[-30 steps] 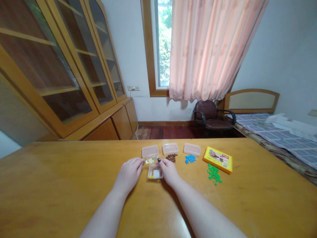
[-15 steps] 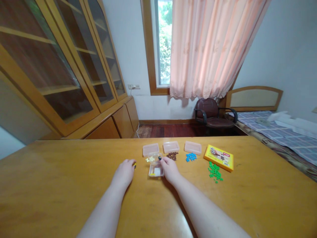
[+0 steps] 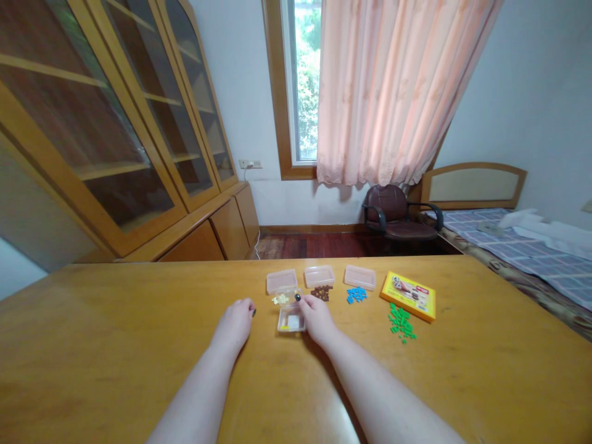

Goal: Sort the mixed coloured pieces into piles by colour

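My right hand [image 3: 317,317] grips a small clear plastic box [image 3: 287,328] by its right side, thumb near the hinge of its raised lid. A bit of yellow lies in the bottom of the box. Left of it, my left hand [image 3: 237,322] rests low over the table with fingers curled together; what they hold, if anything, is hidden. Just behind the box is a small pile of cream pieces [image 3: 280,300]. Beside my right fingertips lie brown pieces [image 3: 322,293], and farther right are blue pieces [image 3: 356,295].
Three pale plastic containers [image 3: 282,281] stand in a row behind the piles. On the right, a yellow cardboard box [image 3: 409,296] lies flat, with green pieces [image 3: 401,320] in front. Beyond the wooden table [image 3: 115,345] stand an armchair [image 3: 393,213], a bed and a glazed cabinet.
A yellow piece seen at my left fingertips no longer shows there, and the fingers have curled in slightly. My right hand stays on the clear box.
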`<act>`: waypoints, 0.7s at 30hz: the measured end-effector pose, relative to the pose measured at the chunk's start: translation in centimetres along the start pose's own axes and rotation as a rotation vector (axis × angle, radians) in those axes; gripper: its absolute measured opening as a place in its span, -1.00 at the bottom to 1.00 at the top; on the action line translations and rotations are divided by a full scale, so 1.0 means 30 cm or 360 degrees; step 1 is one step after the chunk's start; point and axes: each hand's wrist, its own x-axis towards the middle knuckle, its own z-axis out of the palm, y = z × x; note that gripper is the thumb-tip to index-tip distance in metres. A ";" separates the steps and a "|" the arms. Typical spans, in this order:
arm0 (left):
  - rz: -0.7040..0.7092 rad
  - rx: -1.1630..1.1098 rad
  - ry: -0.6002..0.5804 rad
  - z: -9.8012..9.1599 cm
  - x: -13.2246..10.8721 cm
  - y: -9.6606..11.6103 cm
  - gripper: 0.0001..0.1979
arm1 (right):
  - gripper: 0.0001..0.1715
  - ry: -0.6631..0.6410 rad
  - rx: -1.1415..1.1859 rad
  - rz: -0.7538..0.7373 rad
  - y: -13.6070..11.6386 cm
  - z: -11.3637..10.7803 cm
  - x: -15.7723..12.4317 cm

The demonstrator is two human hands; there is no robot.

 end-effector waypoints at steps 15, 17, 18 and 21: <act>0.0245 -0.0272 0.0320 -0.073 -0.087 0.119 -0.81 | -0.64 0.0030 -0.0050 -0.0010 -0.025 -0.002 -0.009; 0.0384 -0.0369 0.0307 -0.071 -0.107 0.150 -0.81 | -0.65 0.0042 -0.0083 -0.0052 -0.022 -0.004 -0.007; 0.0449 -0.0395 0.0255 -0.067 -0.116 0.165 -0.82 | -0.66 0.0048 -0.0105 -0.0074 -0.021 -0.005 -0.006; 0.0576 -0.0429 0.0070 -0.048 -0.129 0.196 -0.84 | -0.67 0.0063 -0.0165 -0.0108 -0.025 -0.009 -0.006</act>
